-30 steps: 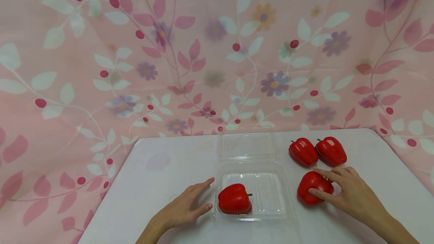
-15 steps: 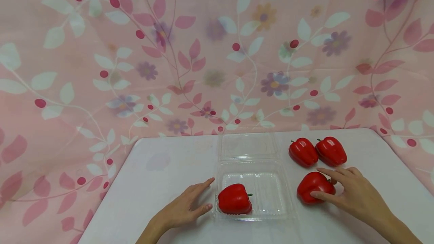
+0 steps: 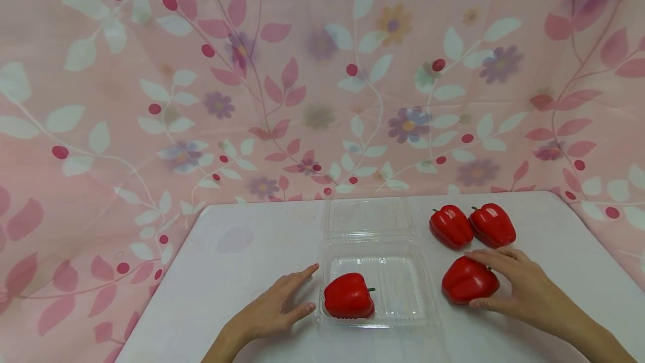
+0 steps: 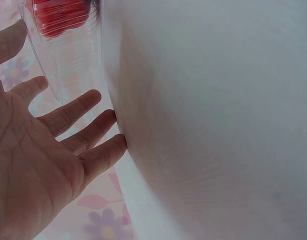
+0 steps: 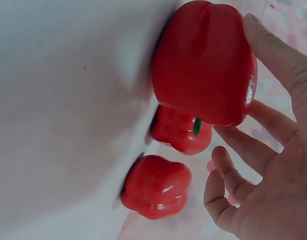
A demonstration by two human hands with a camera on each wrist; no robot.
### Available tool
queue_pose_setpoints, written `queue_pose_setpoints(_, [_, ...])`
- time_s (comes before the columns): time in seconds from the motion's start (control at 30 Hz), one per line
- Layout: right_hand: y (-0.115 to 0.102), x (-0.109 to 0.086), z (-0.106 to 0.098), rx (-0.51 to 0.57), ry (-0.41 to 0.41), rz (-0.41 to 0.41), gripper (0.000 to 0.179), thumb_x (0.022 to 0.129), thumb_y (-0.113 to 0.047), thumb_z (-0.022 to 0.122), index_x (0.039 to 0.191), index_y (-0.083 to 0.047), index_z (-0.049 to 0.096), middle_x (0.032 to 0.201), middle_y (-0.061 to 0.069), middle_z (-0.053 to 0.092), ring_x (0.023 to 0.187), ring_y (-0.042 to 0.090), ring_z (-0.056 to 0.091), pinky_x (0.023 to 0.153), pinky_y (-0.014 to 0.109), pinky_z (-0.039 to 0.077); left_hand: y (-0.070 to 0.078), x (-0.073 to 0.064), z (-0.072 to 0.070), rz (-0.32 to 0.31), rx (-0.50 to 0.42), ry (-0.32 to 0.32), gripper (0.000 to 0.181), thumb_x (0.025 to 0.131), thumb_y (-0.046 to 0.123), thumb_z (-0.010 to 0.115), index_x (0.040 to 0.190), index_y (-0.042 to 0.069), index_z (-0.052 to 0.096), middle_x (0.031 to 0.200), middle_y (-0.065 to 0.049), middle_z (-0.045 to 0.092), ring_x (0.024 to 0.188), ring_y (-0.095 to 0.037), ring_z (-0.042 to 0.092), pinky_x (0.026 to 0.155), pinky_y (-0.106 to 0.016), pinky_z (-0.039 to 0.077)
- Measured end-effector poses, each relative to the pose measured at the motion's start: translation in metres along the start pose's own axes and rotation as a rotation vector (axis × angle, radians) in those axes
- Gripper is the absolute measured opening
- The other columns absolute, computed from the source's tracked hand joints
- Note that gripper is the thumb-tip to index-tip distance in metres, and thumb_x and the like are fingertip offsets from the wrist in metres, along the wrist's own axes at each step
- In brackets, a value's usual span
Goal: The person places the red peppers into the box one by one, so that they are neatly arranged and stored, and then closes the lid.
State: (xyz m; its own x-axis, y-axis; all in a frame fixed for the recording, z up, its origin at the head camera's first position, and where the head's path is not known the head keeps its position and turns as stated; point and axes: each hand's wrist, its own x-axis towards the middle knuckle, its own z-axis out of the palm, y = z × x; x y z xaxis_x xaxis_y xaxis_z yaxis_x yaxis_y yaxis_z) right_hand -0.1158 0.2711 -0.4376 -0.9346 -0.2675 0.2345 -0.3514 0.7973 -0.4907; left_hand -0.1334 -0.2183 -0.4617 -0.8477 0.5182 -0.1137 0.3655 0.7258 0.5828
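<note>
My right hand (image 3: pixel 519 284) holds a red bell pepper (image 3: pixel 467 282) on the table, right of the clear container. In the right wrist view, the thumb lies along one side of this bell pepper (image 5: pixel 206 62), the index finger reaches behind it, and the other fingers are loosely bent. My left hand (image 3: pixel 272 307) has its fingers spread at the left edge of the clear plastic clamshell container (image 3: pixel 403 321); whether it touches the rim I cannot tell. Another red bell pepper (image 3: pixel 349 297) lies in the container's left front part, green stem to the right.
Two more red bell peppers, a left one (image 3: pixel 450 227) and a right one (image 3: pixel 492 225), lie side by side at the back right. The container's lid (image 3: pixel 369 217) is folded back on the white table (image 3: pixel 252 245). A pink floral cloth (image 3: pixel 322 99) hangs behind.
The bell pepper at my right hand has turned slightly and shifted a little right. My right thumb has slid lower along its near side. The left hand stays still.
</note>
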Motion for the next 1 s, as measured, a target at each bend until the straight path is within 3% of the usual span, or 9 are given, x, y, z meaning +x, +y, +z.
queue_pose_setpoints(0.27, [0.008,-0.001,0.002,0.037,-0.008,-0.039,0.081,0.059,-0.046,0.093,0.13,-0.023,0.062,0.12,0.005,0.063,0.113,0.032,0.045,0.064,0.052,0.058,0.0,0.0,0.0,-0.006,-0.009,-0.003,0.071,0.094,0.059,0.053,0.156,0.038,0.024,0.152,0.007,0.039,0.134,-0.025,0.04,0.096,-0.064,0.044])
queue_pose_setpoints(1.0, [-0.002,-0.002,-0.001,0.023,0.018,0.042,0.079,0.055,-0.048,0.094,0.125,-0.024,0.065,0.113,0.005,0.062,0.105,0.03,0.046,0.064,0.055,0.056,0.0,0.0,0.0,0.008,0.007,0.012,0.072,0.094,0.06,0.052,0.156,0.038,0.024,0.152,0.008,0.039,0.134,-0.026,0.039,0.095,-0.064,0.044])
